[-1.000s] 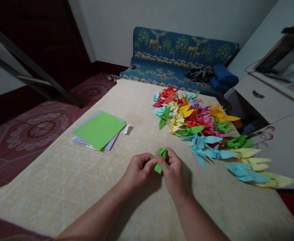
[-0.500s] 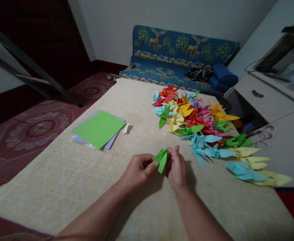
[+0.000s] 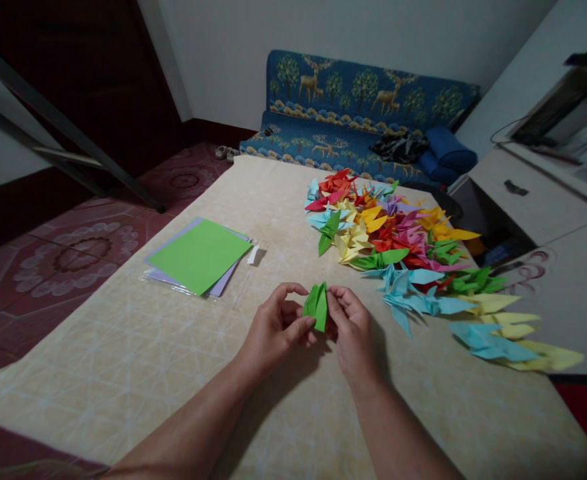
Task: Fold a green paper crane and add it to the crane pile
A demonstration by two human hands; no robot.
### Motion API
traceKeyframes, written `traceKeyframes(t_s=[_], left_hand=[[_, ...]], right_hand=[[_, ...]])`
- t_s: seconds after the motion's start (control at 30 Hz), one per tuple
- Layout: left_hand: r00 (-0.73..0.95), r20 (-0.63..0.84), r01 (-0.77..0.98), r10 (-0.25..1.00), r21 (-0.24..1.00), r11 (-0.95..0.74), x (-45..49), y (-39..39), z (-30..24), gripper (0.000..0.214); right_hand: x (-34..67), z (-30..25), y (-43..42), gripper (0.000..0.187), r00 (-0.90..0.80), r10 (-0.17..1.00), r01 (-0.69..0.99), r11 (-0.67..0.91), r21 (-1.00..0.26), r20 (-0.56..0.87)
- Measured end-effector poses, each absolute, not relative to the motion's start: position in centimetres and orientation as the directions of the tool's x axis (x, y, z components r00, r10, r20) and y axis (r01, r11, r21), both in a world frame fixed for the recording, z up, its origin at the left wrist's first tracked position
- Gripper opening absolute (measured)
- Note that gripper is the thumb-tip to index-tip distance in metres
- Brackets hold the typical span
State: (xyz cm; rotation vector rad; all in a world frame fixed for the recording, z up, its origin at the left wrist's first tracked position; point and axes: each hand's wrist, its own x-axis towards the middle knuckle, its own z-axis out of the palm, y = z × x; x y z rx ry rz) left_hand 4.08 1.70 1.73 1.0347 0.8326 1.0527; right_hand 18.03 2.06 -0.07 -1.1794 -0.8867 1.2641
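A small folded green paper (image 3: 316, 307) is held up between my two hands, just above the cloth-covered table. My left hand (image 3: 278, 323) pinches its lower left side, with the thumb on the near face and the index finger arched behind. On the other side, my right hand (image 3: 352, 327) grips the right edge between thumb and fingers. The paper has narrow folded flaps with a slit down the middle. Some fingertips of both hands are hidden behind it.
Many folded paper cranes (image 3: 398, 233) in several colours lie heaped on the right of the table (image 3: 123, 360). To the left is a stack of green and purple paper sheets (image 3: 201, 257) on clear plastic, with a white scrap (image 3: 253, 254) beside it. A blue patterned sofa (image 3: 353, 100) stands behind.
The green paper has turned more upright and shifted slightly up and left. My right thumb has come down from pointing up to pinch its edge, and my left index finger has lifted.
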Motion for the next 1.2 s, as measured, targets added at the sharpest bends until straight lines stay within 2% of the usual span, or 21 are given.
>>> traceKeyframes(t_s=[0.13, 0.27, 0.57, 0.8, 0.93, 1.07, 1.2], left_hand=[[0.252, -0.089, -0.276, 0.964, 0.948, 0.16, 4.04, 1.73, 1.82, 0.039], [0.25, -0.104, -0.275, 0.963, 0.946, 0.174, 3.99, 1.82, 1.76, 0.04], [0.267, -0.122, -0.272, 0.956, 0.942, 0.196, 4.0, 1.84, 1.58, 0.039], [0.274, -0.145, -0.268, 0.951, 0.938, 0.22, 4.02, 1.87, 1.76, 0.038], [0.266, -0.147, -0.345, 0.953, 0.908, 0.237, 4.08, 2.17, 1.52, 0.038], [0.191, -0.176, -0.391, 0.966, 0.889, 0.239, 4.1, 2.42, 1.56, 0.029], [0.147, -0.213, -0.397, 0.966, 0.881, 0.255, 3.89, 2.41, 1.89, 0.016]], right_hand=[[18.06, 0.39, 1.77, 0.026, 0.213, 0.976, -0.121, -0.013, -0.993, -0.039], [18.19, 0.53, 1.73, 0.017, 0.172, 0.983, -0.018, 0.07, -0.997, 0.066], [18.4, 0.15, 1.99, 0.015, 0.129, 0.991, -0.029, -0.01, -1.0, -0.014], [18.27, 0.31, 1.96, 0.015, 0.151, 0.986, -0.044, 0.084, -0.996, 0.076], [18.16, 0.42, 1.97, 0.011, 0.123, 0.986, -0.075, 0.118, -0.99, 0.109], [18.15, 0.58, 2.02, 0.01, 0.036, 0.996, -0.112, 0.08, -0.99, 0.076], [18.32, 0.55, 2.12, 0.017, 0.012, 0.993, -0.071, 0.122, -0.99, 0.122]])
